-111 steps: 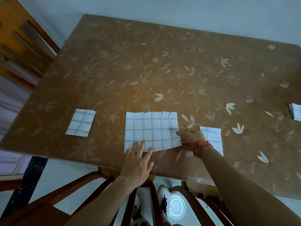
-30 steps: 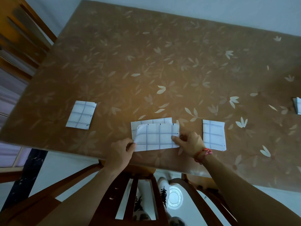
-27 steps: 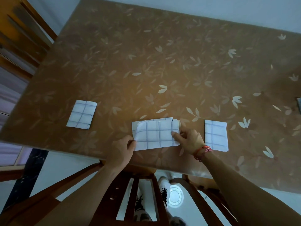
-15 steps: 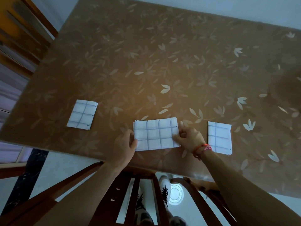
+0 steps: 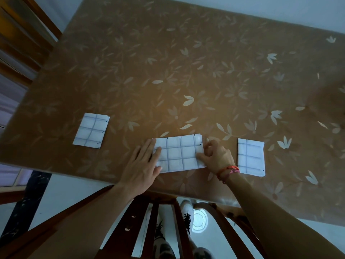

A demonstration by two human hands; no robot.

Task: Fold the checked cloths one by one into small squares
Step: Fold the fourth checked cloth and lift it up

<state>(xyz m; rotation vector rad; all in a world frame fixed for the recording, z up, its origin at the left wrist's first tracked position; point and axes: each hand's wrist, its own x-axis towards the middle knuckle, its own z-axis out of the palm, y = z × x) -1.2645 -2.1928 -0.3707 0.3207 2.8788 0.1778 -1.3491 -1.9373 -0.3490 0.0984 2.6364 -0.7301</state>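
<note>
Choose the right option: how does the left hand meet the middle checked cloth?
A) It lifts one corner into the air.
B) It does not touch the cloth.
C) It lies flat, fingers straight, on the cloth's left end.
C: the left hand lies flat, fingers straight, on the left end of the middle checked cloth.

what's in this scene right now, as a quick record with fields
surface: table with leaf-patterned cover
in work: middle cloth, a flat rectangle, not yet a small square
left hand: flat, fingers straight, pressing its left edge
right hand: fingers curled at its right edge, thumb on top
done: left folded cloth; right folded cloth, each lying apart
</note>
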